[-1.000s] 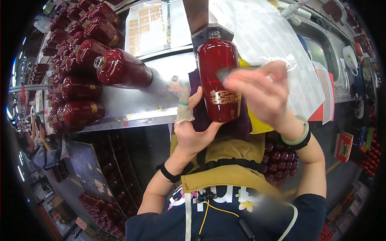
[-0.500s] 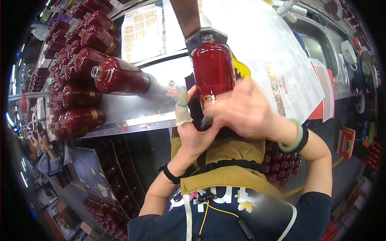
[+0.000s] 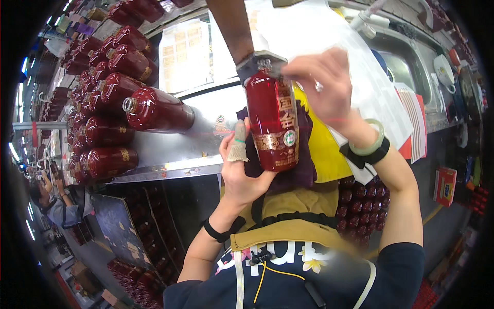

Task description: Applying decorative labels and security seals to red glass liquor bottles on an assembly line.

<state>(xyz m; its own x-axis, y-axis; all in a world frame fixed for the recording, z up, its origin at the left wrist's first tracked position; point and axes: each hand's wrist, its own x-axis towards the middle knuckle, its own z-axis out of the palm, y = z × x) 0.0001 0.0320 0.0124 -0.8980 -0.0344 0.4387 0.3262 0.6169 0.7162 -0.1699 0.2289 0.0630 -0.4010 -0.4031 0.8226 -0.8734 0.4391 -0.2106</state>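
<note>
A red glass bottle (image 3: 265, 116) with gold print and a small round green-and-white emblem lies in front of me, its clear neck toward a dark metal holder (image 3: 252, 64). My left hand (image 3: 242, 172) grips the bottle's lower left side, thumb under its base. A pale cloth cot (image 3: 238, 147) with a green band covers one finger. My right hand (image 3: 327, 85), blurred, is beside the neck with its fingers bent together. A small dark shape shows at its fingertips, too smeared to name. Under the bottle lie a dark purple cloth (image 3: 304, 165) and a yellow cloth (image 3: 329, 154).
Many red bottles (image 3: 121, 90) crowd the left of the metal table, one standing apart (image 3: 159, 110). Printed sheets (image 3: 184, 54) lie behind. White sheets (image 3: 370, 77) and a striped card (image 3: 410, 116) lie to the right, before a steel sink (image 3: 411, 62). Another person (image 3: 59, 201) is far left.
My right hand has moved from the bottle's lower end up to its neck. The gold print now shows along the bottle. More of the yellow cloth is uncovered on the right.
</note>
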